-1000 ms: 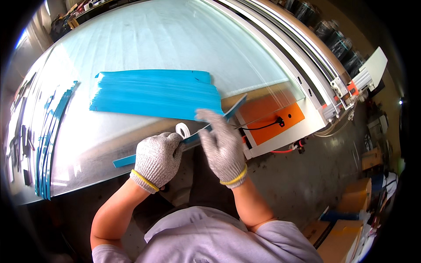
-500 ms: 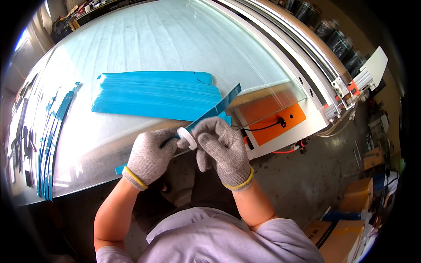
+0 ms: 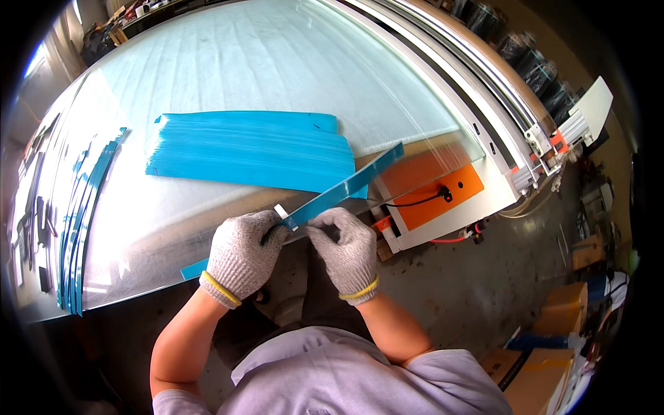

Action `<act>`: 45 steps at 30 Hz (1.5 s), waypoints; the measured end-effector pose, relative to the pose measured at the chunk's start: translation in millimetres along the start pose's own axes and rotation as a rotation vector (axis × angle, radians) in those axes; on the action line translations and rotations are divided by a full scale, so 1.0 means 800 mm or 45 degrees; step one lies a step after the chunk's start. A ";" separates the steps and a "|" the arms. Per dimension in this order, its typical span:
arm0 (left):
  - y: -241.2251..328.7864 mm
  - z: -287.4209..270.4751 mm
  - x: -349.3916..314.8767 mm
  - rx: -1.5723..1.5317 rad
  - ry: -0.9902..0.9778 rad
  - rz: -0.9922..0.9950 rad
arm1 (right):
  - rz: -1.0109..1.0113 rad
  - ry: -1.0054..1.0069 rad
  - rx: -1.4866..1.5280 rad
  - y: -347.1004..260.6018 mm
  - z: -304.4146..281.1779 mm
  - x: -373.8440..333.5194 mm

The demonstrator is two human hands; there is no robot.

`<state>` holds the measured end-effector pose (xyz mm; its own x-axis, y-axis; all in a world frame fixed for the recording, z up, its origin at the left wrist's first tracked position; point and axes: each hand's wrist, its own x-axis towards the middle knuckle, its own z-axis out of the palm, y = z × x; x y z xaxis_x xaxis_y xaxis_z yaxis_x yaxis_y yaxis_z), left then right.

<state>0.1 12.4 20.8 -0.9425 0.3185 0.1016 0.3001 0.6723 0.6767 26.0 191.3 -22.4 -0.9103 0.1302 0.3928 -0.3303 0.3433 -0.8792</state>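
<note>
Blue strip: a long, flat, glossy blue strip (image 3: pixel 346 185), held slantwise above the near edge of the tabletop (image 3: pixel 277 62)
White band: a narrow white band (image 3: pixel 281 211) lies across it beside the left hand; one end stands up, so this fastening seems begun but not finished
Left hand: the gloved left hand (image 3: pixel 245 249) pinches the strip
Right hand: the gloved right hand (image 3: pixel 346 252) is curled, fingertips near the strip; I cannot tell if they pinch something
Blue sheaf: the wide blue layer of strips (image 3: pixel 249 149) lies behind, with no white band visible, apparently left to do
</note>
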 end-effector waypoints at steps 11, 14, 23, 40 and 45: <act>0.013 0.029 -0.012 0.381 0.087 0.241 | 0.063 -0.450 0.438 -0.005 -0.015 0.039; 0.006 0.029 -0.016 0.364 0.162 0.238 | 0.568 -0.602 0.904 -0.035 -0.031 0.044; 0.018 0.002 -0.028 -0.442 0.083 -0.105 | 0.352 -0.547 0.933 -0.031 -0.046 -0.005; 0.023 0.059 -0.054 -0.815 0.458 -0.272 | -0.014 -0.188 0.000 -0.038 -0.003 -0.028; 0.035 0.056 -0.066 -0.724 0.617 -0.107 | -0.367 -0.075 -0.350 -0.054 0.000 -0.026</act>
<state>64.7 44.5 1.9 -0.9576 -0.1366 0.2538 0.2260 0.1905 0.9553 59.4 174.0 7.2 -0.8055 -0.0582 0.5897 -0.5024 0.5948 -0.6275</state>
